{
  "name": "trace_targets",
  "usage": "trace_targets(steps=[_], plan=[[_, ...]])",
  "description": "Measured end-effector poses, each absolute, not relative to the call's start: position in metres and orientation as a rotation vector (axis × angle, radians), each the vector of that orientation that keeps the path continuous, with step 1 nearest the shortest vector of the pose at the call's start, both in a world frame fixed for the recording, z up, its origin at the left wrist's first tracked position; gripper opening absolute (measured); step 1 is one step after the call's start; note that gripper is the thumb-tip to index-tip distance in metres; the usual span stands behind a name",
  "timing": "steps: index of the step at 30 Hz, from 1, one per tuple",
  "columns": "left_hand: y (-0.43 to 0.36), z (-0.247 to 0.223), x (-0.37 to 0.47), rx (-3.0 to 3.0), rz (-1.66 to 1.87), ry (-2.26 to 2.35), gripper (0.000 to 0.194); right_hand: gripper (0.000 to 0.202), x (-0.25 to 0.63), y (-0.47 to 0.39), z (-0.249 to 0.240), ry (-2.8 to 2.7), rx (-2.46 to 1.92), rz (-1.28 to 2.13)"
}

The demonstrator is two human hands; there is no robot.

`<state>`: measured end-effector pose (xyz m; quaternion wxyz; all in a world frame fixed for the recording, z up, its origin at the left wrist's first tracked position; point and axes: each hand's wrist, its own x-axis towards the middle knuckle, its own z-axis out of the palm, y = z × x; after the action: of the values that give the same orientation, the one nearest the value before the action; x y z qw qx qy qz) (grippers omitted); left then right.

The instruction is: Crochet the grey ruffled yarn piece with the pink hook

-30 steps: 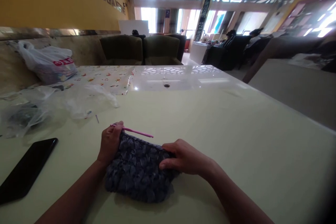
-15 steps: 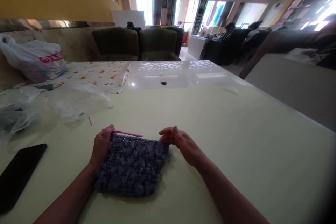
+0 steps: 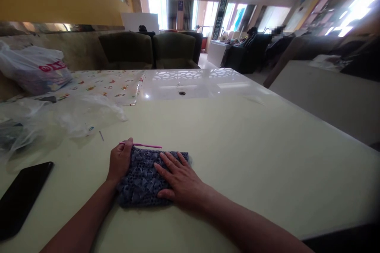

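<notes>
A dark blue-grey crocheted piece (image 3: 142,184) with a bobbly texture lies on the pale table in front of me. At its upper left corner my left hand (image 3: 120,161) is closed, pinching a pink crochet hook (image 3: 148,146) together with the edge of the work. The hook points right, along the top edge. Flat on the right half of the piece rests my right hand (image 3: 181,180), its fingers spread and pointing up and left. It holds nothing.
A black phone (image 3: 25,197) lies at the left. Beyond it are crumpled clear plastic bags (image 3: 86,116), a small thin stick (image 3: 101,135) and a white carrier bag (image 3: 38,69) near a patterned cover (image 3: 109,87). Armchairs (image 3: 175,49) stand past the table's far edge.
My right hand has come down from the upper right corner and now lies flat on the crocheted piece, which looks flatter. My left hand still grips the hook and corner.
</notes>
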<state>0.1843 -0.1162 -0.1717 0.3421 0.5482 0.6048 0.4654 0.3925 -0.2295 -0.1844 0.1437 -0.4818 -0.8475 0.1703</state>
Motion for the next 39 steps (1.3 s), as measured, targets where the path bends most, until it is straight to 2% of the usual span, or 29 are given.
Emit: trace_targets(steps=[3,7,13,17,25,28,32,36,39], plan=[[-0.115,-0.172,0.185,1.407,1.232,1.522,0.038,0.073,0.403,-0.221,-0.184,-2.412,-1.326,0.532],[-0.122,-0.16,0.19,1.387,1.241,1.359,0.037,0.051,0.414,-0.211,-0.178,-2.116,-1.242,0.598],[-0.155,-0.134,0.205,1.376,1.079,1.03,0.044,0.057,0.402,-0.219,-0.154,-1.753,-1.139,0.648],[-0.178,-0.127,0.217,1.455,1.011,0.868,0.043,0.048,0.387,-0.231,-0.133,-1.774,-0.991,0.415],[-0.196,-0.114,0.217,1.647,1.003,0.697,0.041,0.004,0.379,-0.236,-0.12,-1.868,-0.825,-0.276],[-0.198,-0.109,0.212,1.704,1.012,0.646,0.04,0.01,0.383,-0.236,-0.111,-1.845,-0.811,-0.354],[-0.193,-0.103,0.206,1.857,0.91,0.591,0.043,0.01,0.384,-0.24,-0.102,-1.792,-0.792,-0.288],[-0.178,-0.096,0.195,2.11,0.785,0.774,0.05,0.012,0.384,-0.243,-0.102,-1.661,-0.838,0.01],[-0.171,-0.09,0.186,2.069,0.757,0.852,0.049,0.014,0.385,-0.24,-0.102,-1.578,-0.831,0.221]])
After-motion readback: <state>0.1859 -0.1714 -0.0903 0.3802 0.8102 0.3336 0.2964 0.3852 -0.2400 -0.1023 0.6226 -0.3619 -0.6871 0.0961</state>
